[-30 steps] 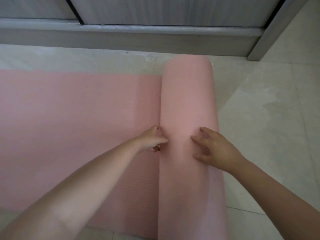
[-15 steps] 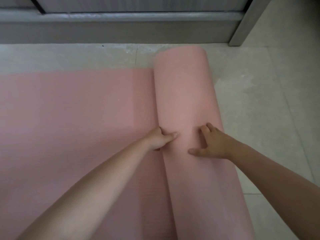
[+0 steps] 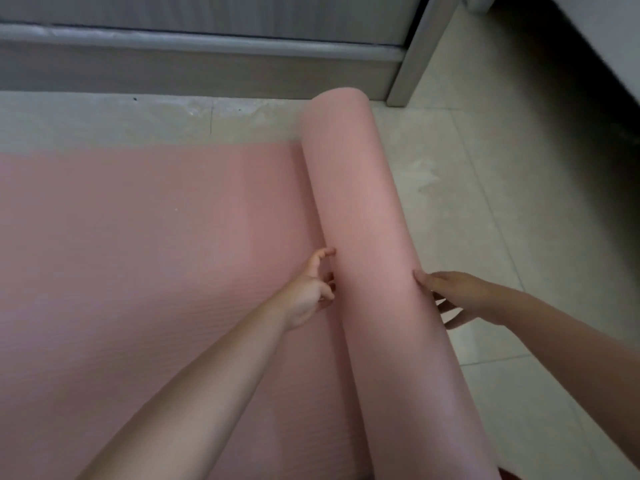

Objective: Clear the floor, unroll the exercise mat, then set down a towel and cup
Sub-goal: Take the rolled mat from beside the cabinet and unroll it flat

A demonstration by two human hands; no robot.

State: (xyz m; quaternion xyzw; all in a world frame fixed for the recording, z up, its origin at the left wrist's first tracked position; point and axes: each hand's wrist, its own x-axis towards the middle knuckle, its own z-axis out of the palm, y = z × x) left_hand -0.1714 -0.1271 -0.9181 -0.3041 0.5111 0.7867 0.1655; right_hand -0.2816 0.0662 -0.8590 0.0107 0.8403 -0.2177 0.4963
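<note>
A pink exercise mat lies partly unrolled on the tiled floor. Its flat part (image 3: 149,254) covers the left of the view. The rolled part (image 3: 356,209) stands as a thick tube running from the far wall towards me. My left hand (image 3: 313,289) is at the roll's left side, fingers spread and touching it where it meets the flat sheet. My right hand (image 3: 453,296) rests against the roll's right side near the floor, fingers stretched along it. No towel or cup is in view.
A grey sliding-door frame (image 3: 207,60) runs along the far side, with a grey post (image 3: 412,57) at its right end. Pale floor tiles (image 3: 502,209) lie to the right of the roll. A dark shadowed area sits at the far right.
The roll has moved to the right, leaving more flat mat. My hands have slid off its top: the left now at its left side, the right down its right side.
</note>
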